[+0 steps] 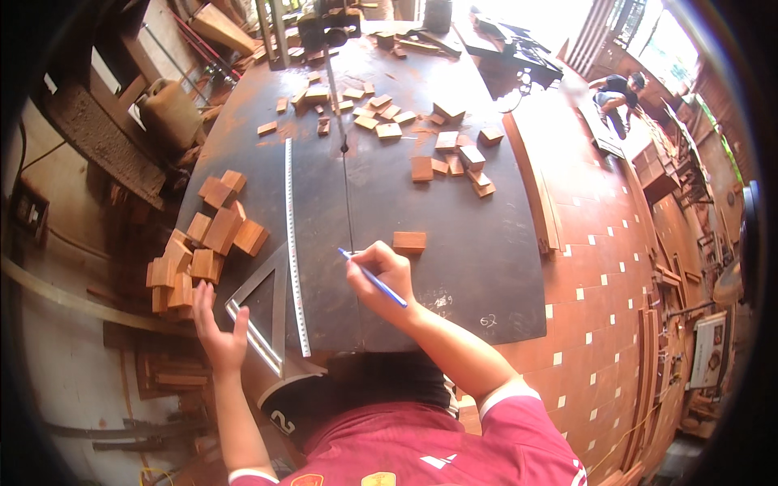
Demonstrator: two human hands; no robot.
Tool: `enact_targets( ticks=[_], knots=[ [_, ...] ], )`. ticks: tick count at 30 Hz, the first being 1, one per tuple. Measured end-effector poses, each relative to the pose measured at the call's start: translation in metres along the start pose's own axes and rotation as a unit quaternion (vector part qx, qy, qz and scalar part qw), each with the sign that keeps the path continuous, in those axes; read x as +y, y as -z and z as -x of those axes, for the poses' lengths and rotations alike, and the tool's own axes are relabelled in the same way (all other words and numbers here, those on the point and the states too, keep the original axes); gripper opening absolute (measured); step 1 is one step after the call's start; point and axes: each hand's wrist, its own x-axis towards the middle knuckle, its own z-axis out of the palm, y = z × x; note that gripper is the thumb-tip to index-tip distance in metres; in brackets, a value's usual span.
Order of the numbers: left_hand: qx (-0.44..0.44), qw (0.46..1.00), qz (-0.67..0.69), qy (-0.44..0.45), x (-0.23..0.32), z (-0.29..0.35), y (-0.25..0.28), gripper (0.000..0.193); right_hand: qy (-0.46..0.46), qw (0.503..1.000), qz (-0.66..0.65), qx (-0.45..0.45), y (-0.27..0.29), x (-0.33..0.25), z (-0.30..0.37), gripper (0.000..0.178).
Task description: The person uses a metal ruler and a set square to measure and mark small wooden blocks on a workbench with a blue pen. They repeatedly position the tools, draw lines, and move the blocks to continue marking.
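Observation:
My right hand (382,279) is closed round a blue pen (389,293), held above the dark tabletop (438,300). Just beyond it lies a single wooden block (409,241). At the left edge of the table my left hand (220,336) is raised with its fingers apart and nothing in it, close to a heap of wooden blocks (220,231). Between my hands a metal triangle square (279,300) rests near the front edge, its thick silver side toward my left hand. A white measuring strip (293,243) runs lengthwise along the table beside the square.
Smaller wood pieces (389,130) lie scattered toward the far end, with more blocks (470,158) at the far right. A narrow slot (348,194) runs down the tabletop. Long boards (531,186) stand along the right edge. Another person (620,97) crouches in the far right background.

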Motion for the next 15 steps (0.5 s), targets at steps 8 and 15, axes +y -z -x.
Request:
enact_targets(
  ticks=[8, 15],
  knots=[
    [0.093, 0.967, 0.21, 0.113, -0.042, 0.027, -0.054, 0.04, 0.037, 0.997, 0.057, 0.025, 0.0, 0.012, -0.005, 0.013],
    [0.119, 0.968, 0.176, 0.136, -0.051, 0.028, -0.063, 0.032, -0.133, 0.991, -0.019, -0.015, 0.029, -0.002, -0.028, 0.03]
  ],
)
